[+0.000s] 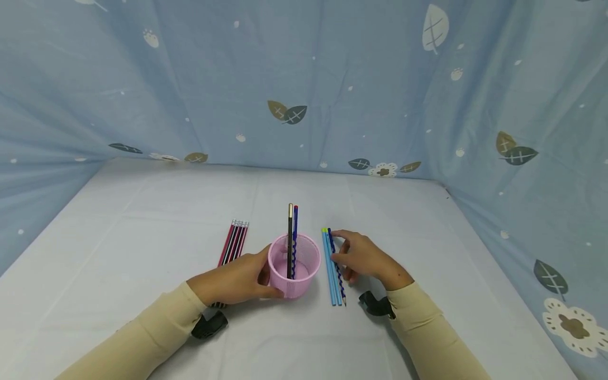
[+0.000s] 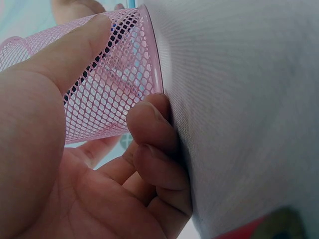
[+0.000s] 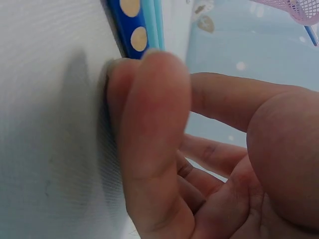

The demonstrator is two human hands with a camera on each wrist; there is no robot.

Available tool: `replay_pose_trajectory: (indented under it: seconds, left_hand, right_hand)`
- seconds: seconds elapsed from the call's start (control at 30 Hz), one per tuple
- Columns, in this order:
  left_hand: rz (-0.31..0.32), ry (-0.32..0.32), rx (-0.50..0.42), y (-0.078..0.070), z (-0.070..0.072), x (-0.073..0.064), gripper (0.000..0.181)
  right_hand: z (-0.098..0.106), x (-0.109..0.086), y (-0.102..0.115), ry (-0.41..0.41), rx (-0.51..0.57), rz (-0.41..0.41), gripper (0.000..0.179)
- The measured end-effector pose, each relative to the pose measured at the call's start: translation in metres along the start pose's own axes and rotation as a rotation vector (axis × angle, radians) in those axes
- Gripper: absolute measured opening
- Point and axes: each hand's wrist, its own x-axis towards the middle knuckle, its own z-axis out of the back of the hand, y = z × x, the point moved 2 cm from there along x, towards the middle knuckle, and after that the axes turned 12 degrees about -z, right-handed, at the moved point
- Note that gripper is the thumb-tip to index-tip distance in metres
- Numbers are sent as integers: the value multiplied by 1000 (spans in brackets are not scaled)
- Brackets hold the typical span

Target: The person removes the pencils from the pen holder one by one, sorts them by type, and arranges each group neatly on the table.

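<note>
My left hand (image 1: 244, 277) grips a pink mesh pen holder (image 1: 296, 285) from its left side, the thumb along the near wall. Inside the holder stand a black pencil (image 1: 290, 232) with a gold end and a dark blue pencil (image 1: 295, 224) with a red end. To the right, my right hand (image 1: 363, 256) is over another dark blue pencil (image 1: 338, 277) lying on the cloth, index finger and thumb apart and their tips right at its side. In the right wrist view this pencil (image 3: 132, 30) shows pale dots, and fingertips cover part of it.
Two light blue pencils (image 1: 330, 274) lie directly left of the dark blue one. Several red-and-black striped pencils (image 1: 233, 243) with silver ends lie left of the holder, partly under the left forearm. A white cloth (image 1: 180, 211) covers the table; a blue patterned curtain (image 1: 214, 79) hangs behind.
</note>
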Motion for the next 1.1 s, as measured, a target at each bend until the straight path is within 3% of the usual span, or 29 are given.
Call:
replay_pose_trajectory:
  seconds: [0.13, 0.27, 0.47, 0.7, 1.1]
  left_hand:
    - [0, -4, -1, 1, 0, -1, 82]
    - [-5, -6, -5, 1, 0, -1, 82]
    - [-15, -13, -14, 0, 0, -2, 80]
    - [8, -7, -10, 0, 0, -3, 79]
    - [-3, -9, -23, -1, 0, -4, 87]
  right_hand:
    - [1, -1, 3, -38, -31, 1, 62]
    - [3, -3, 11, -149, -44, 38, 48]
    - [2, -13, 25, -248, 115, 198, 29]
    - [-11, -26, 46, -229, 286, 289, 31]
    - [-28, -26, 66, -116, 366, 309, 28]
